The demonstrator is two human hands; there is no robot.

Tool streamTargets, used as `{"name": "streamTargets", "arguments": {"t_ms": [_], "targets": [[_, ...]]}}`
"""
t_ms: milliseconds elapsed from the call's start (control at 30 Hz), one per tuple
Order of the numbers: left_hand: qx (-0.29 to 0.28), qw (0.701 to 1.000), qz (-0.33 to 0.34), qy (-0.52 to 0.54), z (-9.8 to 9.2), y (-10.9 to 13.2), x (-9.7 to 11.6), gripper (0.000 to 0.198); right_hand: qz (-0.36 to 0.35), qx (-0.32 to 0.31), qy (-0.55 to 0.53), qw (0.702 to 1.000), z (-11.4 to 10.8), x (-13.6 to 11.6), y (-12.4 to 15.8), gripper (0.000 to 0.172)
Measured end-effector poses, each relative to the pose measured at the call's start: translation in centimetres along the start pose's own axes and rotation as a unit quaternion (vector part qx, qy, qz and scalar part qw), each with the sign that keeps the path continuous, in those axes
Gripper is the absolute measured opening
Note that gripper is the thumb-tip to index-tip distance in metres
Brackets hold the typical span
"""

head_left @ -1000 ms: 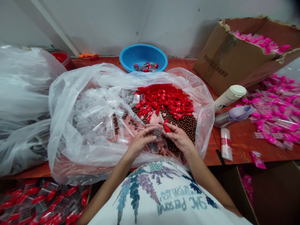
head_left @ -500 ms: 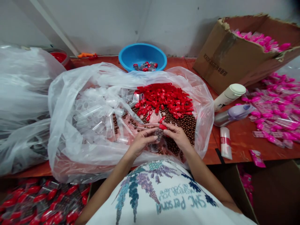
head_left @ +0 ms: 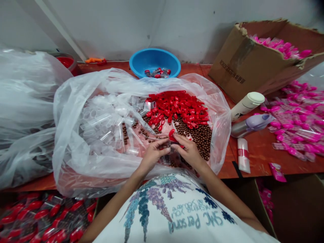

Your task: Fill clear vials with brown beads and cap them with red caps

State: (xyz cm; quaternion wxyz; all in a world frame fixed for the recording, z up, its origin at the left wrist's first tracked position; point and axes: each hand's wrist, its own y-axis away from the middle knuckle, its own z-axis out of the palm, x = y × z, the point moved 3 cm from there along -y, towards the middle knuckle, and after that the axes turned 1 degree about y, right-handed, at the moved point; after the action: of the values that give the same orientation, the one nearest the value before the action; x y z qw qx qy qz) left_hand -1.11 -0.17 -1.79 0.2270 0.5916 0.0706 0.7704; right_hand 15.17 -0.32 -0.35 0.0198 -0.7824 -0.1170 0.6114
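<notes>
My left hand (head_left: pixel 152 156) and my right hand (head_left: pixel 188 151) meet over an open clear plastic bag (head_left: pixel 76 162) on the table. The left hand pinches a small clear tube (head_left: pixel 169 145) filled with brown beads. The right hand presses a red cap (head_left: pixel 172 135) onto the tube's top. Inside the bag lie a heap of red caps (head_left: pixel 178 108), a spread of brown beads (head_left: pixel 201 135) under and beside my right hand, and a pile of empty clear tubes (head_left: pixel 106 125) to the left.
A blue bowl (head_left: pixel 154 60) with a few capped tubes stands behind the bag. A cardboard box (head_left: pixel 255 64) of pink packets, loose pink packets (head_left: pixel 296 121), a white bottle (head_left: pixel 246 105) and a purple bottle (head_left: pixel 253 124) lie right. Another plastic bag (head_left: pixel 25 108) fills the left; red packed tubes (head_left: pixel 45 219) sit below.
My right hand brought the red cap leftward from beside the tube onto its top. Both hands have drawn closer together around the tube.
</notes>
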Motion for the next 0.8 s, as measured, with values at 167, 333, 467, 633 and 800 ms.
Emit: {"name": "streamTargets", "arguments": {"t_ms": [167,333,467,633,800], "targets": [[0.004,0.998,0.032,-0.053,0.3,0.2,0.4,0.048,0.074,0.054,-0.067,0.994,0.2,0.2,0.1,0.023],[0.006,0.996,0.054,-0.076,0.2,0.4,1.0,0.043,0.044,0.032,-0.062,0.997,-0.1,0.2,0.1,0.022],[0.013,0.998,0.028,-0.060,0.0,0.5,0.7,0.046,-0.052,-0.052,0.051,0.996,-0.4,-0.1,0.2,0.040],[0.044,0.993,0.044,-0.103,0.1,0.6,0.2,0.045,-0.134,-0.085,0.178,0.971,0.1,0.2,0.8,0.068],[0.042,0.985,0.093,-0.142,0.4,1.1,0.4,0.040,-0.164,-0.090,0.219,0.958,0.5,0.6,1.2,0.065]]}}
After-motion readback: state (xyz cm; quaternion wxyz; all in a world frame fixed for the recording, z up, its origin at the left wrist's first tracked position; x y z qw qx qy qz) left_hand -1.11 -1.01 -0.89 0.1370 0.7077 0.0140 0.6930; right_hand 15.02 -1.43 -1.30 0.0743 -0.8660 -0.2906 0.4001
